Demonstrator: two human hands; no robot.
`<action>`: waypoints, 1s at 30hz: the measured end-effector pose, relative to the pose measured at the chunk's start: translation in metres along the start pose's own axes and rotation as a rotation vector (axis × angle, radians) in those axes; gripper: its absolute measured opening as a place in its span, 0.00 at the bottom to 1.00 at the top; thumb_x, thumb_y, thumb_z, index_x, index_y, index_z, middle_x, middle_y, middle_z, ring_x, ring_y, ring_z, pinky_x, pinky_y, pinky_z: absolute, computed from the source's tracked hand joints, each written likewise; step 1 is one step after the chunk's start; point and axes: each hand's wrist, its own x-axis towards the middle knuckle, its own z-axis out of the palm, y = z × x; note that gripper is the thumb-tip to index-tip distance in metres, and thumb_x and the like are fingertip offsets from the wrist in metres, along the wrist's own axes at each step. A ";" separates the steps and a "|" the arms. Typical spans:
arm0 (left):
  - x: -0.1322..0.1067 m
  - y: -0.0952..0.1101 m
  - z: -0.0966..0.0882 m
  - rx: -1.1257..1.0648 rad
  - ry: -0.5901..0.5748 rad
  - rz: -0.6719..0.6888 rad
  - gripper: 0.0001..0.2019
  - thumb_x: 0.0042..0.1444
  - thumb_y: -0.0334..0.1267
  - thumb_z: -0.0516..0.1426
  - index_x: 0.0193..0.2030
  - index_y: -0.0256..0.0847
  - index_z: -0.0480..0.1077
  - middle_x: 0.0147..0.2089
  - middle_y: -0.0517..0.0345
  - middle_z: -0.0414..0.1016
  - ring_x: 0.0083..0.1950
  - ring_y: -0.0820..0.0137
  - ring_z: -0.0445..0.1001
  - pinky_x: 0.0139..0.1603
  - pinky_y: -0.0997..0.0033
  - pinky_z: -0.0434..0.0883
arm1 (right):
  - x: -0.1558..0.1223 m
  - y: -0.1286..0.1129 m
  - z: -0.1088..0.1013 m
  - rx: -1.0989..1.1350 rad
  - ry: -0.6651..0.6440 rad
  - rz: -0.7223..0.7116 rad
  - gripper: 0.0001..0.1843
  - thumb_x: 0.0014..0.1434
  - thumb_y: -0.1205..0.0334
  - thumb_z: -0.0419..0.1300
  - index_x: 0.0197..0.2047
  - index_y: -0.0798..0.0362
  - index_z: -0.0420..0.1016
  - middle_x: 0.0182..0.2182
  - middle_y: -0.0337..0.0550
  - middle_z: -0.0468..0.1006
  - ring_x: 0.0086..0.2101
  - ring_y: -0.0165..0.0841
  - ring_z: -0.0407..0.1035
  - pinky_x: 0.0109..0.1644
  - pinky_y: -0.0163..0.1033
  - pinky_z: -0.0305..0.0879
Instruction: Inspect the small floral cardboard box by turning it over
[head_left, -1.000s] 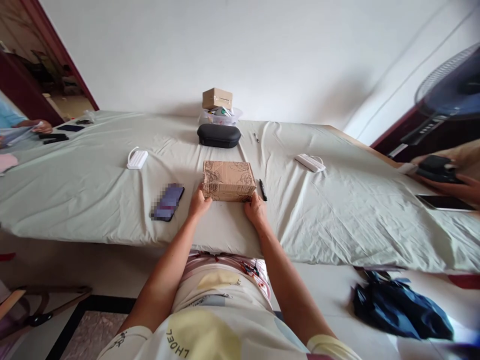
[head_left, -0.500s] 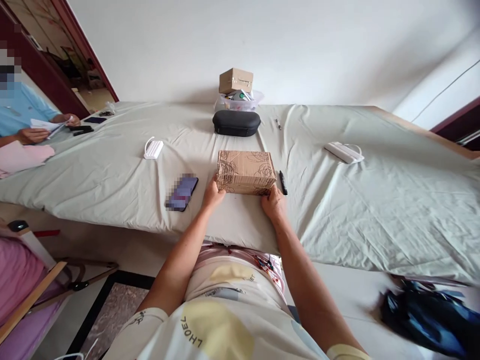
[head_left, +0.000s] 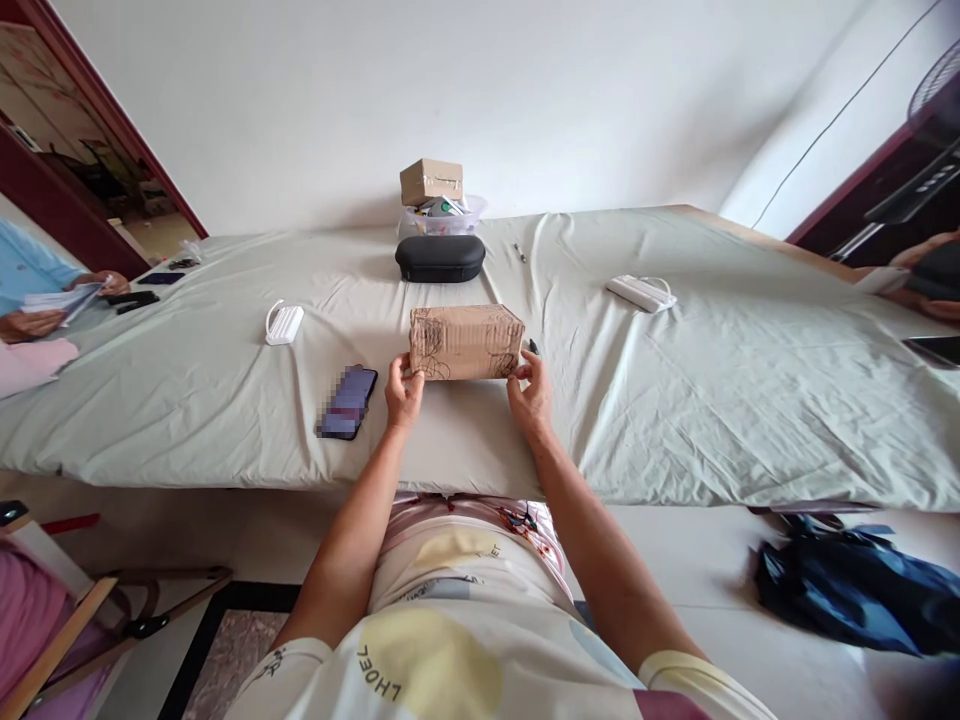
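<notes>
Both near corners of a brown, rectangular cardboard box with swirling black line drawings (head_left: 466, 343) were held, one by the bare left hand (head_left: 403, 393) and the other by the bare right hand (head_left: 531, 393), thumbs and fingers closed narrowly on the cardboard. The box was in front of the wearer, near the front edge of a long table spread with a wrinkled, pale green cloth (head_left: 712, 400); whether its base touched the cloth could not be told. A black marker (head_left: 534, 347) showed partly beyond the right hand, just beside the box. Near the left hand lay a dark, flat phone with a pixelated screen (head_left: 349, 404). Farther out were two white blocks with looped cords, one on the left (head_left: 285, 326) and one on the right (head_left: 640, 293). Behind the box sat an oblong black case (head_left: 440, 260), and behind that a clear plastic tub (head_left: 466, 216) under a smaller, plain cardboard box (head_left: 433, 182). At the far left, another person in a light blue sleeve (head_left: 30, 262) held white papers (head_left: 64, 303).
</notes>
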 end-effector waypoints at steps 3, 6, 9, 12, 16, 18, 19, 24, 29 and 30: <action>0.000 0.003 -0.004 -0.039 0.147 0.126 0.24 0.69 0.61 0.53 0.53 0.41 0.73 0.52 0.43 0.83 0.55 0.58 0.83 0.57 0.59 0.79 | 0.002 -0.013 -0.007 0.231 0.118 -0.034 0.23 0.65 0.49 0.60 0.60 0.45 0.69 0.39 0.40 0.74 0.43 0.37 0.73 0.60 0.52 0.72; 0.000 0.007 -0.008 -0.041 0.183 0.167 0.33 0.67 0.71 0.49 0.50 0.42 0.76 0.50 0.44 0.84 0.53 0.58 0.82 0.56 0.58 0.79 | 0.003 -0.020 -0.011 0.385 0.148 -0.034 0.24 0.66 0.44 0.61 0.61 0.45 0.69 0.42 0.42 0.77 0.46 0.38 0.75 0.60 0.52 0.73; 0.000 0.006 -0.009 -0.046 0.150 0.166 0.34 0.68 0.71 0.49 0.52 0.42 0.77 0.51 0.44 0.84 0.53 0.59 0.82 0.55 0.59 0.79 | 0.004 -0.018 -0.009 0.381 0.121 -0.026 0.27 0.66 0.42 0.60 0.62 0.46 0.69 0.47 0.47 0.78 0.50 0.41 0.76 0.61 0.54 0.74; 0.001 -0.002 -0.007 0.007 0.120 0.130 0.29 0.70 0.64 0.51 0.55 0.41 0.76 0.53 0.43 0.83 0.53 0.59 0.82 0.55 0.59 0.79 | 0.004 -0.008 -0.002 0.261 0.007 0.023 0.28 0.65 0.43 0.60 0.64 0.46 0.69 0.53 0.50 0.78 0.54 0.42 0.76 0.59 0.53 0.75; 0.003 -0.014 -0.001 0.223 0.044 0.011 0.20 0.67 0.46 0.61 0.61 0.39 0.73 0.56 0.40 0.82 0.57 0.54 0.81 0.57 0.54 0.80 | 0.002 0.010 0.006 -0.044 -0.254 0.132 0.27 0.59 0.50 0.61 0.60 0.49 0.71 0.50 0.53 0.79 0.50 0.46 0.75 0.57 0.57 0.75; 0.004 -0.017 0.002 0.349 0.011 -0.040 0.20 0.63 0.37 0.63 0.61 0.39 0.73 0.58 0.40 0.81 0.61 0.52 0.80 0.64 0.50 0.77 | 0.000 0.018 0.007 -0.192 -0.318 0.128 0.26 0.56 0.53 0.61 0.58 0.50 0.73 0.49 0.54 0.80 0.51 0.48 0.73 0.61 0.60 0.72; 0.004 -0.017 0.002 0.400 -0.004 -0.057 0.21 0.62 0.35 0.64 0.62 0.38 0.72 0.59 0.39 0.81 0.63 0.51 0.79 0.67 0.49 0.75 | -0.001 0.020 0.007 -0.231 -0.328 0.112 0.25 0.56 0.55 0.61 0.57 0.51 0.73 0.49 0.55 0.79 0.51 0.49 0.73 0.63 0.61 0.71; 0.005 -0.011 0.000 0.466 -0.080 -0.103 0.21 0.63 0.32 0.62 0.62 0.37 0.71 0.62 0.38 0.80 0.66 0.51 0.77 0.70 0.50 0.73 | -0.002 0.028 0.008 -0.207 -0.307 0.050 0.24 0.55 0.56 0.59 0.55 0.50 0.72 0.46 0.53 0.79 0.49 0.48 0.73 0.62 0.61 0.71; 0.006 -0.007 -0.001 0.458 -0.085 -0.108 0.20 0.63 0.31 0.61 0.61 0.39 0.72 0.61 0.39 0.80 0.66 0.52 0.77 0.70 0.50 0.73 | 0.000 0.032 0.007 -0.188 -0.305 0.011 0.23 0.54 0.55 0.59 0.53 0.50 0.72 0.43 0.51 0.80 0.47 0.47 0.73 0.60 0.63 0.71; 0.006 -0.007 -0.001 0.462 -0.087 -0.107 0.19 0.63 0.31 0.61 0.61 0.39 0.72 0.61 0.39 0.81 0.66 0.52 0.77 0.70 0.49 0.73 | 0.001 0.033 0.007 -0.188 -0.309 0.011 0.23 0.54 0.55 0.59 0.53 0.50 0.72 0.43 0.51 0.80 0.46 0.47 0.73 0.60 0.63 0.71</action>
